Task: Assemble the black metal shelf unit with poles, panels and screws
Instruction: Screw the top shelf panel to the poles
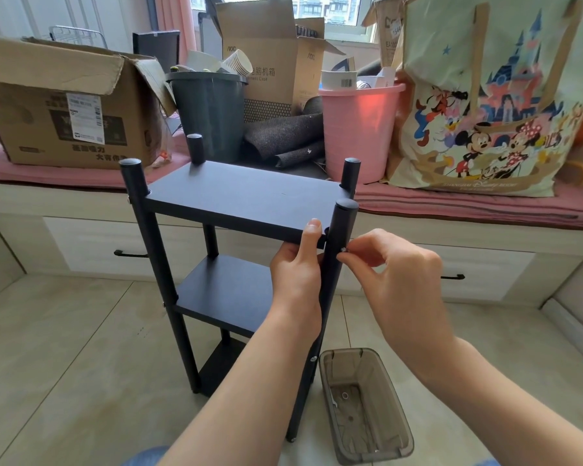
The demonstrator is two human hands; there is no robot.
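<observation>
Head view: upright on tiled floor, black metal three-tier shelf unit (236, 264), stiff, probably light. Left hand (297, 264) gripping top black panel (246, 196) edge; right hand (394, 267) pinching small silver screw (343, 249) against near-right black pole (337, 257). Tiny, slippery, easily dropped; best pinched by head.

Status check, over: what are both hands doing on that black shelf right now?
Left hand grips top panel at front right corner. Right hand pinches screw at front right pole. Nothing in the way.
</observation>
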